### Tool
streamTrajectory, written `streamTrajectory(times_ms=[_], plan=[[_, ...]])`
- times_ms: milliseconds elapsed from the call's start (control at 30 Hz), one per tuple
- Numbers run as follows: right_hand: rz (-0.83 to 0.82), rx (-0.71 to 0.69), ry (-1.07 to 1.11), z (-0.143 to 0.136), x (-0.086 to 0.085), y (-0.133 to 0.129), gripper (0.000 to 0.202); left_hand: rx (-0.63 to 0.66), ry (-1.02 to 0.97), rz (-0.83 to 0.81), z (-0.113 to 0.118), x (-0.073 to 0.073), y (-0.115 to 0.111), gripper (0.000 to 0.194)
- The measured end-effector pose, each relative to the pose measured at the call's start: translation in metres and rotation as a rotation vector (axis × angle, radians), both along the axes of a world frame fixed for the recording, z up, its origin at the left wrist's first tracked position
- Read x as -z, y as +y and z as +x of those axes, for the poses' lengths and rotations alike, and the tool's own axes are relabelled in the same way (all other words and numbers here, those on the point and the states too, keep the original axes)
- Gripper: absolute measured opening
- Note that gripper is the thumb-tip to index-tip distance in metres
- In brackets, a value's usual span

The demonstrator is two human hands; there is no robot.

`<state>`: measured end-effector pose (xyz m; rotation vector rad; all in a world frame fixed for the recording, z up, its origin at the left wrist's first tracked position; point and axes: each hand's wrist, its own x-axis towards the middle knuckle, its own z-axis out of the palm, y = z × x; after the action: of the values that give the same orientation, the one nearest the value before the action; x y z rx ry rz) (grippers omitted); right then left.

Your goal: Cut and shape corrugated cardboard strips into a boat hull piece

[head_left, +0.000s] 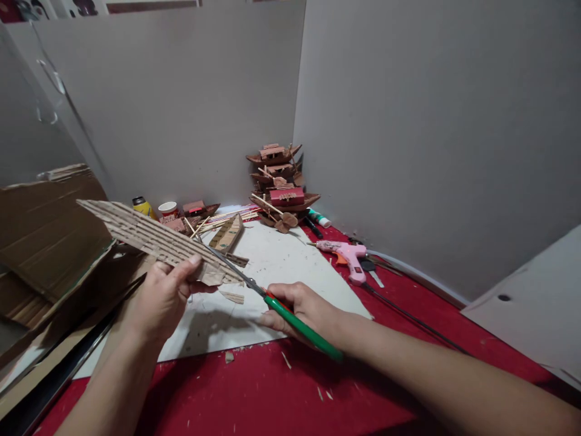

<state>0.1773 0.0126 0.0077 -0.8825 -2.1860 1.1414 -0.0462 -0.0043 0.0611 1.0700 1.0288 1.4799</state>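
Note:
A long strip of ridged cardboard (154, 237) is pinched in my left hand (166, 297), its pointed end reaching up to the left. My right hand (302, 312) is closed round the green handles of a pair of scissors (302, 326). The scissor blades lie at the right end of the cardboard strip, near my left fingertips. Just below the blades, a small cardboard offcut (232, 297) rests on the white sheet (272, 254). Beyond the hands lies a boat-shaped cardboard piece (227, 234).
Small boat models (285, 197) are stacked at the back corner. A pink glue gun (347, 255) with its cord lies on the red table (403, 297) at the right. Cardboard sheets (49, 230) stand at the left. A paper cup (168, 209), a yellow bottle (144, 206) and thin sticks are behind.

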Motion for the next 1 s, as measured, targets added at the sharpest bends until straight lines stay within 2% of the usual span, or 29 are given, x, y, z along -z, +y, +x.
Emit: streamTrajectory(times_ms=[100,267,533,667,767,1000], plan=[[0.056,-0.001,-0.067,0.002,-0.005,0.000,0.040,-0.055,-0.047,0.000,-0.001,-0.003,0.001,0.014],[0.203,-0.016,-0.169,0.005,-0.013,-0.001,0.037,0.017,0.072,0.018,0.002,0.002,-0.001,0.016],[0.229,0.053,-0.257,0.006,-0.017,0.001,0.043,-0.013,0.127,-0.014,-0.002,0.009,0.000,0.020],[0.160,0.069,-0.200,0.005,-0.011,0.003,0.040,0.049,0.069,-0.022,-0.001,0.006,-0.001,0.020],[0.145,0.059,-0.154,0.004,-0.009,0.004,0.038,0.040,0.014,-0.034,0.001,0.004,-0.001,0.020],[0.247,0.070,-0.220,0.005,-0.016,0.000,0.037,0.034,0.035,0.024,0.002,0.008,0.001,0.021]])
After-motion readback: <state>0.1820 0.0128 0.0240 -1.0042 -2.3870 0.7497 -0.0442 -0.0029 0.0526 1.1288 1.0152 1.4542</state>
